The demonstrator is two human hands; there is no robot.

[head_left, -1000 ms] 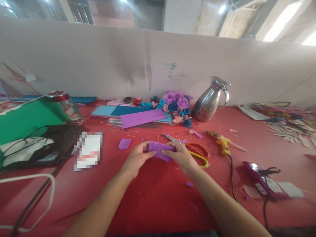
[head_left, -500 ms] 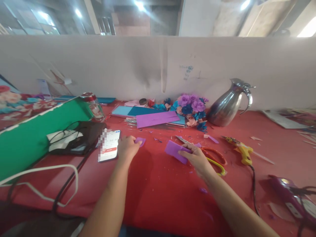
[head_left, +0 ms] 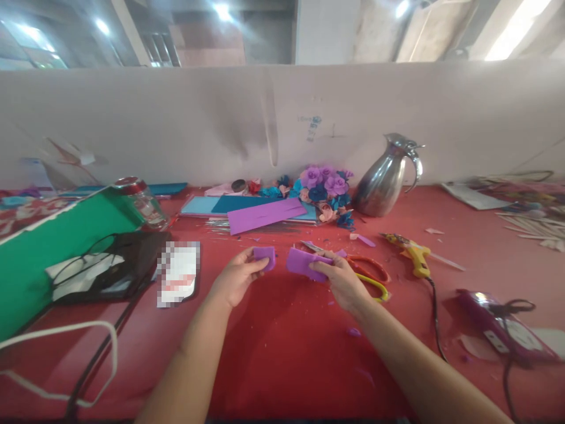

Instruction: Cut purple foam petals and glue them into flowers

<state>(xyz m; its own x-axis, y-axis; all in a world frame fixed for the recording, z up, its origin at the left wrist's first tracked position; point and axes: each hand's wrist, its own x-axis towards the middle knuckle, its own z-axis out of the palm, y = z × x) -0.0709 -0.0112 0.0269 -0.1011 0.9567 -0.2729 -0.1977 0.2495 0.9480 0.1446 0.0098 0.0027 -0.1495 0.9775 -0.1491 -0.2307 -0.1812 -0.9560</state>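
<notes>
Between thumb and fingers, my left hand (head_left: 242,274) pinches a small purple paper piece (head_left: 265,253). Just to its right, my right hand (head_left: 342,277) grips a larger purple paper piece (head_left: 300,262). A narrow gap separates the two pieces, both held above the red table (head_left: 273,353). Scissors with red and yellow handles (head_left: 371,268) lie partly hidden behind my right hand. A long purple paper strip (head_left: 265,215) rests on blue sheets (head_left: 198,205) farther back, beside a bunch of paper flowers (head_left: 329,185).
At the right are a yellow glue gun (head_left: 417,259), a maroon power strip (head_left: 507,330) and a steel jug (head_left: 388,179). On the left lie a phone (head_left: 180,274), a dark pouch (head_left: 141,259), a glass jar (head_left: 148,206) and a white cable (head_left: 112,347).
My left hand has lifted and moved right, bringing its small purple piece near the larger one. The right hand keeps its piece, now tilted differently. The camera view has swung slightly right.
</notes>
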